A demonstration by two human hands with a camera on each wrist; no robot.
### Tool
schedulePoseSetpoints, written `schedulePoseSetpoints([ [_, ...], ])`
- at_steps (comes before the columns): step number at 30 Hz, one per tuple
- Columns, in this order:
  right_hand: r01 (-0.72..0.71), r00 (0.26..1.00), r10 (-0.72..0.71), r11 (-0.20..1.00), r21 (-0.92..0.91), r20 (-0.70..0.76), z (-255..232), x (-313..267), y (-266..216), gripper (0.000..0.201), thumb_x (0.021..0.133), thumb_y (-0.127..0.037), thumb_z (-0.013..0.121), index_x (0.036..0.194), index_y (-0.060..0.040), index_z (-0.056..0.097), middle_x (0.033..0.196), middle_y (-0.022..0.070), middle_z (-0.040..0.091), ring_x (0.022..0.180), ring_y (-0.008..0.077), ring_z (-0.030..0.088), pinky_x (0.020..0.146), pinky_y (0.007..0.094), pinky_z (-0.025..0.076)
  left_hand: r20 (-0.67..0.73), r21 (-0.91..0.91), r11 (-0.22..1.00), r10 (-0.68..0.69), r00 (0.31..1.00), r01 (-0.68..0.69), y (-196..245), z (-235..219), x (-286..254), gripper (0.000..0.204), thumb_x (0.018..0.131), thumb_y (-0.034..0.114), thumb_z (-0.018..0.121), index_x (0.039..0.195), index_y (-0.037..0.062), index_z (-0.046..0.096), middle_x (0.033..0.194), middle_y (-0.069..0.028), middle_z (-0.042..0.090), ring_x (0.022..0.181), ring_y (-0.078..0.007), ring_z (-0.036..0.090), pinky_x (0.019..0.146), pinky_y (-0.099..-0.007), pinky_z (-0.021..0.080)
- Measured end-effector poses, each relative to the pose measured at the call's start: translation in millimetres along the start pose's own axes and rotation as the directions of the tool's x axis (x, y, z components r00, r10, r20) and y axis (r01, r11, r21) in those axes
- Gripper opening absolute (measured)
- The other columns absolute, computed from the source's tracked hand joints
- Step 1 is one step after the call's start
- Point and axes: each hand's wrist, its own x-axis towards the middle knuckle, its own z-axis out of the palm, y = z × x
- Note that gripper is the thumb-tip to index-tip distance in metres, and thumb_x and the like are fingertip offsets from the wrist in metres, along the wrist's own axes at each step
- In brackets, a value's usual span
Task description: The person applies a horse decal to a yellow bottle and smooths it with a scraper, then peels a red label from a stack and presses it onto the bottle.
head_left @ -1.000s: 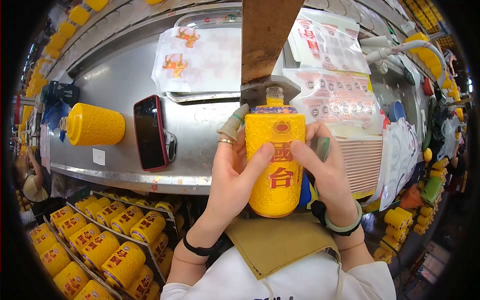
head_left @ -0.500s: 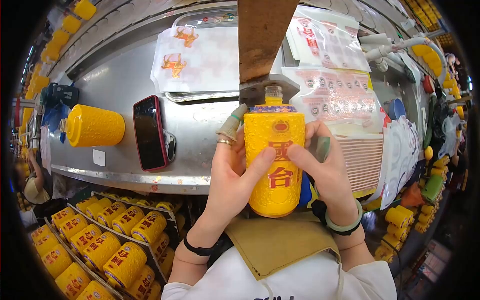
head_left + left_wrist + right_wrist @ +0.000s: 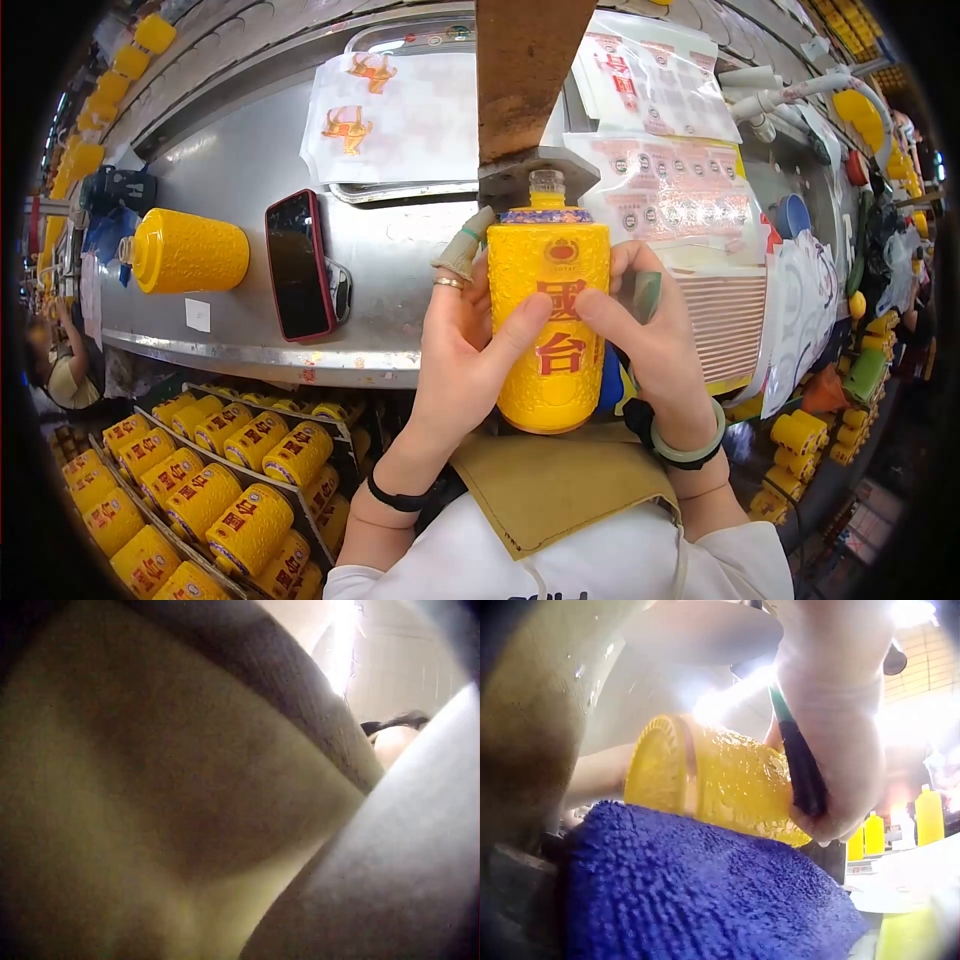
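Note:
A yellow embossed bottle (image 3: 550,395) with red characters and a clear glass neck lies in front of the person, neck pointing away towards a metal plate (image 3: 500,180). My left hand (image 3: 462,345) grips its left side, thumb on the label; a fabric finger cover (image 3: 462,255) and a ring are on that hand. From the other side my right hand (image 3: 655,350) holds the bottle, its thumb pressing the red lettering. A flat green piece (image 3: 647,297) is tucked along the right fingers. Below the bottle, the right wrist view shows a blue cloth (image 3: 705,892). The left wrist view shows mostly skin and sleeve.
Left on the metal bench (image 3: 390,240) are another yellow bottle (image 3: 190,250) and a phone (image 3: 300,265). Decal sheets (image 3: 400,140) lie behind, more printed sheets (image 3: 665,195) at right. A rusty upright (image 3: 530,80) rises ahead. Racked bottles (image 3: 250,525) fill the lower left.
The right thumb has slid slightly left across the lettering since the first frame. The bottle and left hand keep nearly the same position; the view shifted a little.

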Motion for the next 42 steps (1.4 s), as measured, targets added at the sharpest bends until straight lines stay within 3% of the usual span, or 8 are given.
schedulePoseSetpoints([
  [10,-0.102,0.994,0.103,0.995,-0.017,0.035,-7.9,0.1,-27.8,0.022,0.094,-0.012,0.074,0.103,-0.0065,0.055,0.092,-0.0046,0.048,0.086,0.0048,0.044,0.078,0.0203,0.038,-0.002,0.073,0.997,0.028,1.0,-0.028,0.6,0.1,-0.2,0.076,0.096,0.001,0.068,0.158,-0.0014,0.023,0.146,-0.018,0.05,0.134,-0.0228,0.053,0.112,-0.0384,0.045],
  [18,0.289,0.95,-0.307,0.932,-0.22,-0.053,-10.1,25.3,-64.3,0.031,0.09,0.01,0.059,0.12,0.0005,0.06,0.105,0.0019,0.061,0.091,0.0121,0.058,0.081,0.0281,0.05,-0.011,0.163,0.986,0.042,0.999,-0.04,0.9,8.4,-1.2,0.078,0.093,0.002,0.072,0.155,-0.002,0.025,0.144,-0.0167,0.05,0.132,-0.022,0.054,0.108,-0.0377,0.049],
  [24,0.726,0.616,-0.572,0.147,-0.672,0.541,5.4,35.1,-92.6,0.029,0.082,0.006,0.068,0.109,-0.0048,0.074,0.101,0.0091,0.067,0.098,0.0222,0.062,0.081,0.0339,0.054,-0.007,0.188,0.98,0.066,0.998,-0.064,-2.8,8.2,0.0,0.078,0.094,0.001,0.07,0.155,-0.0013,0.023,0.145,-0.0161,0.048,0.131,-0.0207,0.055,0.108,-0.0374,0.049],
  [29,0.689,0.581,-0.544,-0.066,-0.721,0.605,16.5,46.9,-96.1,0.038,0.073,0.002,0.071,0.109,-0.0067,0.076,0.096,0.0057,0.069,0.083,0.0273,0.06,0.075,0.0367,0.053,-0.015,0.196,0.981,0.013,1.0,-0.01,2.9,12.8,-0.5,0.078,0.094,0.0,0.069,0.156,-0.0004,0.022,0.145,-0.0156,0.048,0.129,-0.0204,0.055,0.107,-0.0369,0.049],
  [35,0.68,0.669,-0.58,0.225,-0.698,0.465,11.2,38.6,-78.9,0.024,0.084,0.004,0.07,0.106,-0.0042,0.074,0.095,0.011,0.071,0.089,0.03,0.065,0.08,0.0376,0.052,0.027,0.214,0.976,0.046,0.999,-0.05,1.6,9.6,0.7,0.077,0.094,0.0,0.069,0.156,-0.0005,0.023,0.144,-0.0159,0.048,0.128,-0.0212,0.056,0.106,-0.0365,0.05],
  [39,0.613,0.63,-0.684,0.146,-0.777,0.368,-15.2,41.3,-69.0,0.016,0.09,0.002,0.065,0.105,-0.0017,0.072,0.096,0.0096,0.071,0.086,0.0249,0.065,0.081,0.0324,0.052,-0.001,0.139,0.99,0.016,1.0,-0.016,2.9,1.3,-4.5,0.076,0.097,0.001,0.067,0.158,0.0001,0.021,0.148,-0.0174,0.046,0.136,-0.023,0.05,0.111,-0.0389,0.046],
  [41,0.442,0.889,-0.447,0.782,-0.44,0.099,-20.4,25.4,-54.4,0.018,0.098,-0.002,0.06,0.114,-0.0018,0.069,0.099,0.0028,0.069,0.087,0.0123,0.061,0.078,0.0267,0.048,-0.002,0.027,0.999,-0.018,1.0,0.018,0.8,-7.1,-9.1,0.074,0.1,0.005,0.064,0.16,-0.0001,0.021,0.154,-0.019,0.042,0.143,-0.0252,0.043,0.118,-0.0412,0.038],
  [42,0.442,0.889,-0.446,0.784,-0.437,0.099,-21.4,16.5,-50.5,0.018,0.098,-0.002,0.06,0.114,-0.0018,0.069,0.099,0.0028,0.069,0.087,0.0123,0.061,0.078,0.0267,0.048,-0.004,0.03,0.999,-0.019,1.0,0.019,1.4,-9.0,-11.3,0.074,0.1,0.005,0.064,0.16,-0.0001,0.021,0.154,-0.019,0.042,0.143,-0.0252,0.043,0.118,-0.0412,0.038],
])
